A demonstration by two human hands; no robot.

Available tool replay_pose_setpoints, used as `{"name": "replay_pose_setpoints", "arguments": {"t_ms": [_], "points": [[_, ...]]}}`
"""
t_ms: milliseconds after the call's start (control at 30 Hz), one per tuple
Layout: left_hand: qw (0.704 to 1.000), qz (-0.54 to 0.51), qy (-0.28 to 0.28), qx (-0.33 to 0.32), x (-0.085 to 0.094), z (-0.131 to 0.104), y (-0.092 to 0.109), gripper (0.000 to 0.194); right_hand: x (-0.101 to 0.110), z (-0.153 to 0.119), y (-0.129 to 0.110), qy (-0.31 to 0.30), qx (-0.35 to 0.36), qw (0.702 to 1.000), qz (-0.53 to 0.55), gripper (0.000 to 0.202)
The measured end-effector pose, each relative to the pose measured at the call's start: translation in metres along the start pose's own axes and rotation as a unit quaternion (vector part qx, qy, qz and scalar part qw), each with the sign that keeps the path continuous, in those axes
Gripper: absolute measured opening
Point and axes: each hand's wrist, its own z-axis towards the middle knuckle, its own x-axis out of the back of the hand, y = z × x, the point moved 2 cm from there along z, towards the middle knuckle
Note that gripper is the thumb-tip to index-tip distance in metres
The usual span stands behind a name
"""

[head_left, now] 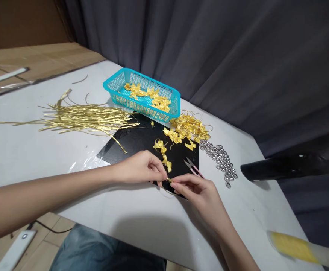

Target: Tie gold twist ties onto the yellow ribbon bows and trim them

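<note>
My left hand (149,168) and my right hand (199,188) meet over the lower edge of a black mat (133,141). Their fingertips are closed on a thin gold cord (168,192), which curves in a loop below them. The exact pinch point is partly hidden by the fingers. Just beyond my left fingertips lie yellow ribbon bows (160,146), one of them with a cord ring. Thread snips (191,168) with pink on the handle rest on the mat behind my right hand, blades pointing away.
A turquoise basket (116,98) holding yellow bows stands at the back. Loose gold cords (82,118) spread to the left. Right of the mat are a bow pile (191,126) and silver beads (222,158). A black tubular object (277,168) juts in from the right, a yellow-filled clear package (294,246) below it.
</note>
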Motion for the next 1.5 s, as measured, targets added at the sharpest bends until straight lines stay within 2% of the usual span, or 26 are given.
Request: {"name": "replay_pose_setpoints", "arguments": {"t_ms": [267, 500, 800, 1333, 1400, 1500], "points": [[1.000, 0.007, 0.010, 0.008, -0.0008, -0.0007, 0.0016, 0.013, 0.0000, -0.0010, 0.0052, -0.005, -0.008, 1.000, 0.007, 0.025], [0.999, 0.045, 0.014, 0.002, -0.0014, -0.0017, 0.0029, 0.015, -0.0002, -0.0013, 0.0055, -0.016, -0.016, 1.000, -0.018, 0.020], [0.996, 0.083, 0.016, -0.016, -0.0033, -0.0027, 0.0003, 0.019, -0.0020, -0.0005, 0.0046, -0.039, 0.008, 0.998, -0.055, 0.014], [0.996, 0.087, 0.015, -0.019, -0.0054, -0.0033, 0.0014, 0.019, -0.0014, -0.0012, 0.0019, -0.033, 0.027, 0.995, -0.092, 0.014], [0.994, 0.106, 0.020, -0.028, -0.0062, -0.0045, 0.0029, 0.018, -0.0012, -0.0012, 0.0017, -0.030, 0.034, 0.994, -0.098, 0.015], [0.981, 0.170, 0.046, -0.080, -0.0074, -0.0066, 0.0073, 0.018, -0.0008, -0.0009, 0.0013, -0.022, 0.050, 0.992, -0.110, 0.015]]}}
